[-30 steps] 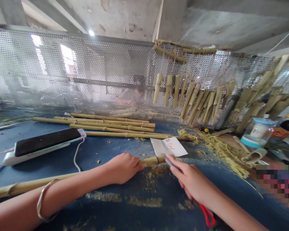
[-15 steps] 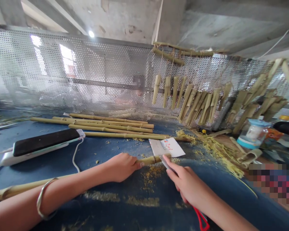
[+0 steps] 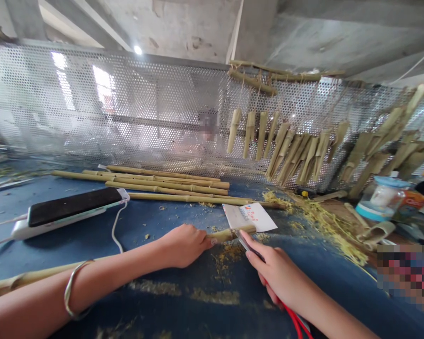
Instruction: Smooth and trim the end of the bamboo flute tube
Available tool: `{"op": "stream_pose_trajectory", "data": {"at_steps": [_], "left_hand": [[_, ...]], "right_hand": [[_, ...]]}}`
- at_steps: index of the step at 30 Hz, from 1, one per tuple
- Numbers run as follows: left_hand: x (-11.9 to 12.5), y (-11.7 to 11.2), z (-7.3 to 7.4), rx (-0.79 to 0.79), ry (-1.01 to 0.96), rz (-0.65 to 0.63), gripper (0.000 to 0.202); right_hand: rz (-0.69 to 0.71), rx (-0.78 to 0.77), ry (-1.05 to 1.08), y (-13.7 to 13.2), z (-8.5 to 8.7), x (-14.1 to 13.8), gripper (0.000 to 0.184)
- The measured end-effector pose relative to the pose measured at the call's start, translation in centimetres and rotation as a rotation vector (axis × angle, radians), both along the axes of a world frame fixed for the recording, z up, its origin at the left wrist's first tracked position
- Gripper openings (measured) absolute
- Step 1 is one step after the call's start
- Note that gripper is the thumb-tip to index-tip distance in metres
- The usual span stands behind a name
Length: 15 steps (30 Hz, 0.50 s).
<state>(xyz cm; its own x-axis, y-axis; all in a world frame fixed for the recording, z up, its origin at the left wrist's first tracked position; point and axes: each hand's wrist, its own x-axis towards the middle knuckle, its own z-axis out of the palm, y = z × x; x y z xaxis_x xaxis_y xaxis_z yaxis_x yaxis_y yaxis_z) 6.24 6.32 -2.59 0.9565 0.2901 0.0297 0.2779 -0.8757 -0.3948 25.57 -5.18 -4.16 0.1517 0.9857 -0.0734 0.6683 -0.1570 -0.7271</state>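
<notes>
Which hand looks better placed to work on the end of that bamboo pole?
Probably the right hand: it grips a metal blade right at the bamboo pole, while the left hand is wrapped around the pole, further from its end.

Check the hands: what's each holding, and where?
The left hand grips a bamboo pole near its far end; the right hand holds a metal blade by its handle, hidden in the fist.

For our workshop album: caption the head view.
Left hand grips a bamboo pole; right hand holds a red-handled blade against it.
</notes>
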Motion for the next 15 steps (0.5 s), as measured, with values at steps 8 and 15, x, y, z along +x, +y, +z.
{"op": "stream_pose_trajectory", "data": {"at_steps": [8,15], "left_hand": [[0.0,0.0,-0.3,-0.026,-0.065,0.004,0.038],[0.0,-0.2,-0.4,-0.006,-0.071,0.049,0.042]], "right_hand": [[-0.02,0.104,-0.132,0.1,0.4,1.7,0.047],[-0.014,0.062,-0.129,-0.1,0.1,1.0,0.05]]}}
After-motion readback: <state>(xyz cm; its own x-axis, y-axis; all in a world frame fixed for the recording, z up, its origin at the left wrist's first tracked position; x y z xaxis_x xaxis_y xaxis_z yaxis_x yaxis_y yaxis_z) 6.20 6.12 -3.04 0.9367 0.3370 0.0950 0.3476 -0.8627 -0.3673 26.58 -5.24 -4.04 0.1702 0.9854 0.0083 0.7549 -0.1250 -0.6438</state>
